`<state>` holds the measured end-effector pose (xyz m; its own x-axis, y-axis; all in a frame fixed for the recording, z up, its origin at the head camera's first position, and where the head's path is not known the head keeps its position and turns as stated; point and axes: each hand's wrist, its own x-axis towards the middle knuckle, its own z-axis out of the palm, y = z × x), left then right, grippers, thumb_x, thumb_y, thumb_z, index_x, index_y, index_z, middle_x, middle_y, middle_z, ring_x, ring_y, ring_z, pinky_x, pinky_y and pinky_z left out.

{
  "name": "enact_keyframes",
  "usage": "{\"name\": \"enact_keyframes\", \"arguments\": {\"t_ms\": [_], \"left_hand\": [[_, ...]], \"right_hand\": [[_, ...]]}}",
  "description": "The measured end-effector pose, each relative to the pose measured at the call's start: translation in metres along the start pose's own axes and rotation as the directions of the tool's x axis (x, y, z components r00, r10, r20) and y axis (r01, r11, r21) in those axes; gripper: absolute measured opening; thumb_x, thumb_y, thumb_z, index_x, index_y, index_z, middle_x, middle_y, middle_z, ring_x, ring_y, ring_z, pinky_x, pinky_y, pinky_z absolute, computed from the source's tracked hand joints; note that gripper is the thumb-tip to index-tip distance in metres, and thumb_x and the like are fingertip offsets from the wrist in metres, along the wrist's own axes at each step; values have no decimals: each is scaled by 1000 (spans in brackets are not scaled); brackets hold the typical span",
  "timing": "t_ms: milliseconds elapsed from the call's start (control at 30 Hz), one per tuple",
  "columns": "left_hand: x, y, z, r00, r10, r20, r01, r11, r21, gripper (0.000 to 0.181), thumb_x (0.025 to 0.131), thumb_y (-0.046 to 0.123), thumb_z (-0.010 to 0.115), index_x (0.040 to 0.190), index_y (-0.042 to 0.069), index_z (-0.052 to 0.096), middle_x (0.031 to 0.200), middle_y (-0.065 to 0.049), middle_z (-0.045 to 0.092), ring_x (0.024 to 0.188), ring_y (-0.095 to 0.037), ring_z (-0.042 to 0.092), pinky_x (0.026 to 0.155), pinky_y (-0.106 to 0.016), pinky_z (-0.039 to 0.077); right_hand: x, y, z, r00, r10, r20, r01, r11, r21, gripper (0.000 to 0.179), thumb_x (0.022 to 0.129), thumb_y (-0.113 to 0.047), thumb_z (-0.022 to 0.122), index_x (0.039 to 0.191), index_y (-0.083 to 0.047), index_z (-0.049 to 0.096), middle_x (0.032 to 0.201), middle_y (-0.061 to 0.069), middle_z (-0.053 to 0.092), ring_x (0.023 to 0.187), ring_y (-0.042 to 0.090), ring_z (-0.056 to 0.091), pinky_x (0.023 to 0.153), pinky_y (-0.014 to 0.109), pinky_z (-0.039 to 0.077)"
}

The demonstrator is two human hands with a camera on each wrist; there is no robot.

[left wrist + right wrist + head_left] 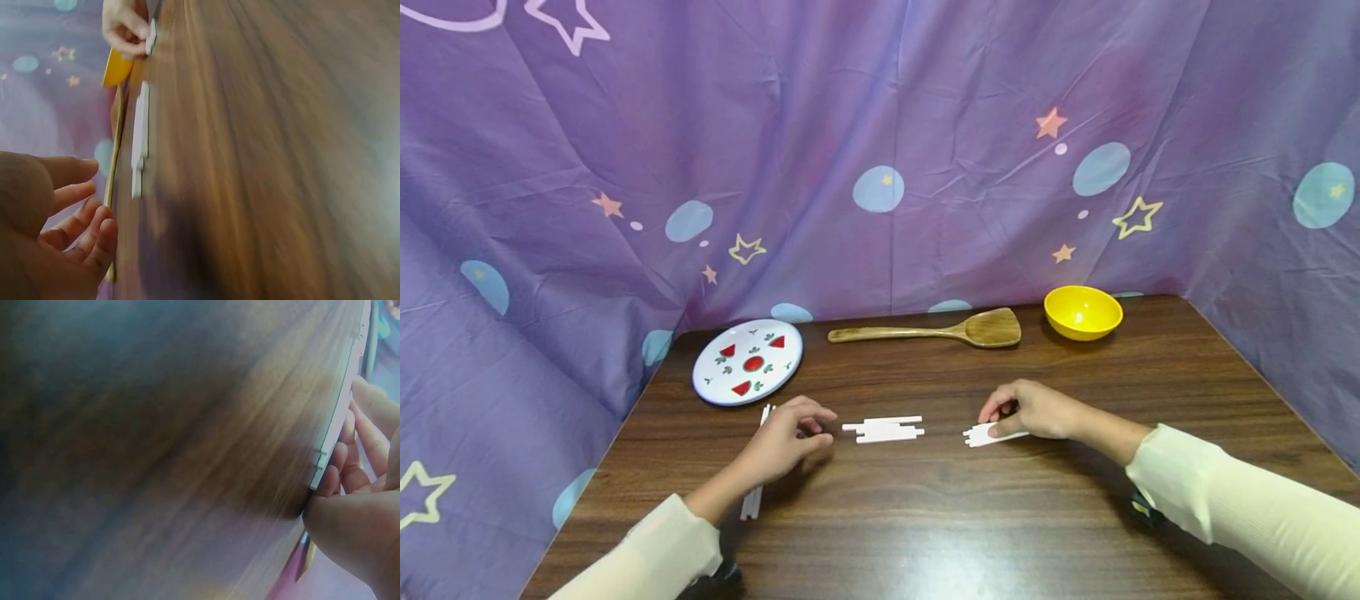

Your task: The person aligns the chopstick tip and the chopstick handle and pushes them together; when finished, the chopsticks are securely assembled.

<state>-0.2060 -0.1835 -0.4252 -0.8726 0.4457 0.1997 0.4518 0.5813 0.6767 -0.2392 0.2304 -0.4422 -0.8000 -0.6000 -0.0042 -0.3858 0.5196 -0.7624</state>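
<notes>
My right hand (1039, 408) pinches the right sticks (980, 436), between the middle sticks (886, 431) and the tabletop (865, 508)'s right edge; uneven thumb pressure might fan them. My left hand (784, 440), empty, fingers loosely bent, hides part of the left sticks (751, 505) nearer the left edge; a brush could scatter them. All are thin, straight, white; the wood-grained tabletop looks smooth.
</notes>
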Motion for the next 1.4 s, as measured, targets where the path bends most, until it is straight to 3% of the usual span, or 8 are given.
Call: {"name": "enact_keyframes", "arguments": {"t_ms": [133, 400, 633, 833, 1167, 1400], "left_hand": [[18, 10, 16, 999, -8, 47, 11, 998, -61, 25, 88, 2, 78, 112, -4, 73, 107, -14, 69, 92, -29, 67, 81, -39, 57], [48, 23, 43, 996, 3, 88, -1, 1000, -21, 24, 90, 4, 76, 114, 0, 75, 113, -11, 69, 104, -30, 65, 86, -40, 58], [64, 27, 58, 993, 34, 113, -34, 999, 0, 25, 88, 4, 78, 114, 0, 77, 109, -10, 73, 99, -26, 66, 87, -35, 56], [72, 24, 67, 990, 40, 138, -43, 999, 15, 24, 89, 6, 79, 112, 2, 78, 103, -7, 75, 88, -15, 65, 79, -22, 52], [72, 24, 72, 990, 102, 99, -106, 994, 38, 15, 85, -1, 77, 100, 0, 79, 87, -3, 72, 76, -1, 56, 70, -19, 49], [74, 24, 73, 991, 36, 129, -39, 999, 20, 11, 87, -1, 77, 97, 2, 79, 88, -5, 72, 77, -6, 58, 71, -21, 49]], "right_hand": [[-1, -1, 0, 1000, -8, 0, 8, 1000, 10, 17, 84, -13, 84, 99, -7, 78, 90, -1, 70, 82, 10, 56, 73, 22, 46], [0, 0, 0, 1000, -20, 1, 20, 1000, 13, 16, 85, -13, 83, 98, -8, 78, 89, -2, 70, 81, 10, 56, 72, 22, 47], [1, 3, 1, 1000, -6, -5, 7, 1000, 20, 14, 85, -13, 83, 97, -8, 78, 87, -2, 69, 80, 10, 57, 71, 22, 47], [1, 2, 1, 1000, -3, -9, 3, 1000, 22, 13, 86, -13, 82, 97, -7, 78, 87, -2, 69, 79, 9, 57, 70, 21, 47], [2, -1, 1, 1000, 17, -9, -17, 999, 30, 12, 85, -9, 82, 95, -5, 78, 83, 0, 69, 76, 9, 56, 67, 20, 46], [4, 0, 2, 999, 33, 6, -33, 998, 51, 9, 84, -5, 81, 92, -4, 76, 79, -1, 67, 74, 8, 55, 67, 19, 45]]}}
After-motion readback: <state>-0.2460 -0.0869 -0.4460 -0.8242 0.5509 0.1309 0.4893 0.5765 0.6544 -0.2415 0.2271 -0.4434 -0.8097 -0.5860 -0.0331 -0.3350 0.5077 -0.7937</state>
